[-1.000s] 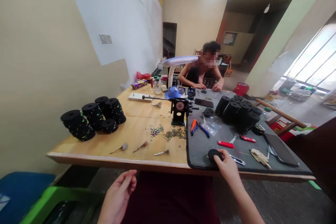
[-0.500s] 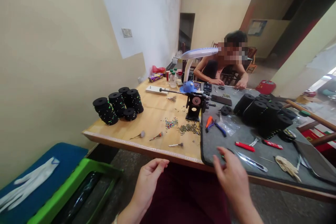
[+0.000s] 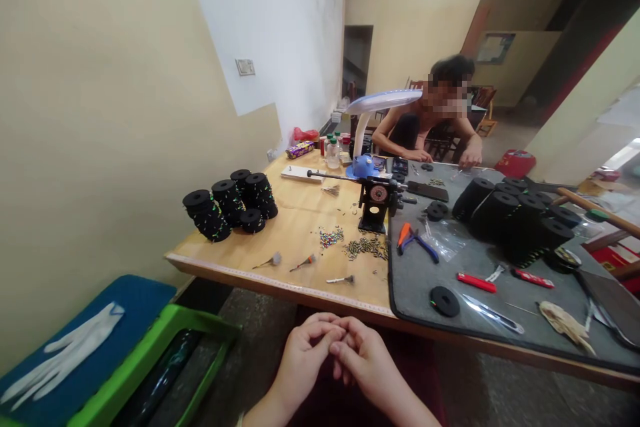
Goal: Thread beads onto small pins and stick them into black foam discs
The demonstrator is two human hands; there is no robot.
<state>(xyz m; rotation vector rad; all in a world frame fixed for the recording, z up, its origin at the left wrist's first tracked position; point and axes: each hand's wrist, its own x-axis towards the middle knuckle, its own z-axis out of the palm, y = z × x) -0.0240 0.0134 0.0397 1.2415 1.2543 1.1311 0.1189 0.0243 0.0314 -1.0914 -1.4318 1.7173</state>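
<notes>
My left hand (image 3: 307,353) and my right hand (image 3: 370,357) meet in front of the table's near edge, above my lap. Thumbs and fingers of both are closed and pressed together at the tips. Whatever sits between them, if anything, is hidden or too small to make out. Nearest to my right hand on the grey mat (image 3: 425,280) lies a flat black spool (image 3: 445,301), with a pair of silver tweezers (image 3: 493,313) beside it. Beyond my left hand, small brushes, including a white-handled one (image 3: 341,279), rest along the wooden table edge.
Colored beads (image 3: 331,237) and small dark-and-yellow pieces (image 3: 365,247) lie near a black winding device (image 3: 374,203). Orange-and-blue pliers (image 3: 417,242) and a red-handled cutter (image 3: 477,282) are on the mat. Black spools (image 3: 205,213) stand stacked left; more (image 3: 520,220) stand right. A person (image 3: 445,113) sits across.
My right hand has moved left, away from the mat, and met my left hand. The black spool it partly covered now shows on the mat. The view has shifted slightly.
</notes>
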